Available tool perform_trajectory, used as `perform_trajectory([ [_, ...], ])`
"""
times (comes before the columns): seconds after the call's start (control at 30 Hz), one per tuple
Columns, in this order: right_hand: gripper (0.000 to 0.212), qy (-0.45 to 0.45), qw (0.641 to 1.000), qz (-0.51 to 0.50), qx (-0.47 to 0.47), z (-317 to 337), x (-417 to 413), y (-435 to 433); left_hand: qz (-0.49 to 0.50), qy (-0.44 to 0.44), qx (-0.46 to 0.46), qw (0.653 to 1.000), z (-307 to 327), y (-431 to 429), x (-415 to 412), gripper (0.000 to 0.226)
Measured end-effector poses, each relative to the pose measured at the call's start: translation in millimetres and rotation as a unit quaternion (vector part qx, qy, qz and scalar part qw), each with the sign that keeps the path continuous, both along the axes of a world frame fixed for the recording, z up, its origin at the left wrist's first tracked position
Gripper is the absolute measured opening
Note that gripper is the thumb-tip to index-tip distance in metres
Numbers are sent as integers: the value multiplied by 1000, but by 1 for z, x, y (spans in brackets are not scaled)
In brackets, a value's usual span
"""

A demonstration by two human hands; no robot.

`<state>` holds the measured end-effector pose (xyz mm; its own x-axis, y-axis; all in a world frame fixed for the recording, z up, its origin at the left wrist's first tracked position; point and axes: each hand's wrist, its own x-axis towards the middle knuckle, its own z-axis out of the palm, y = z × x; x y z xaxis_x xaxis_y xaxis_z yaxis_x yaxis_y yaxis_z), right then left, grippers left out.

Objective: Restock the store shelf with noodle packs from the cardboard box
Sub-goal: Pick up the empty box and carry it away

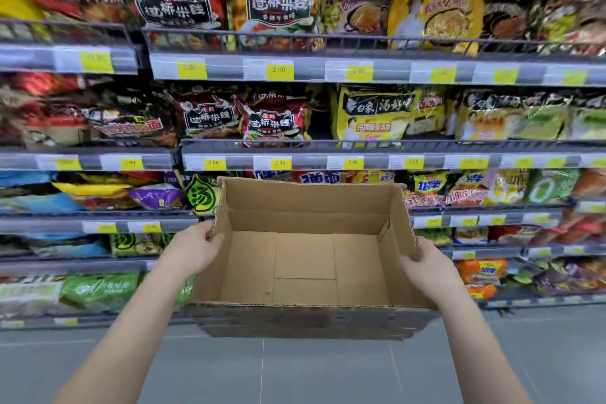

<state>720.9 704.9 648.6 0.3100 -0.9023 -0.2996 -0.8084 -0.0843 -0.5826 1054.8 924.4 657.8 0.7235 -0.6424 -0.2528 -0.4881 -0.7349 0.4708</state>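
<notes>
The cardboard box (305, 256) is held up off the grey floor (328, 371) in front of the shelf (328, 145), open top toward the camera, its bare bottom in plain view. The left hand (193, 249) grips the box's left wall, thumb hooked over the rim; the right hand (426, 267) grips the right wall likewise. Noodle packs (275, 121) stand in rows on the shelf, above yellow price tags (279, 71)

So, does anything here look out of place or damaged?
Yes. The cardboard box, held by the left hand and right hand, is empty, with ragged, torn rims. On the shelf, several noodle packs lean crookedly.
</notes>
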Motion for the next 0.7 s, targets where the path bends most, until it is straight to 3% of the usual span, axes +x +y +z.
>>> perform_trajectory([
  [0.23, 45, -15, 1000, 9, -8, 1, -25, -9, 2, 6, -21, 1000, 8, -27, -31, 34],
  [0.53, 20, -20, 997, -72, 2, -20, -122, -39, -50, 36, -11, 998, 11, -103, -111, 39],
  [0.7, 54, -8, 991, -129, 16, -19, -180, -57, -106, 39, 20, 993, 9, -160, -152, 46],
])
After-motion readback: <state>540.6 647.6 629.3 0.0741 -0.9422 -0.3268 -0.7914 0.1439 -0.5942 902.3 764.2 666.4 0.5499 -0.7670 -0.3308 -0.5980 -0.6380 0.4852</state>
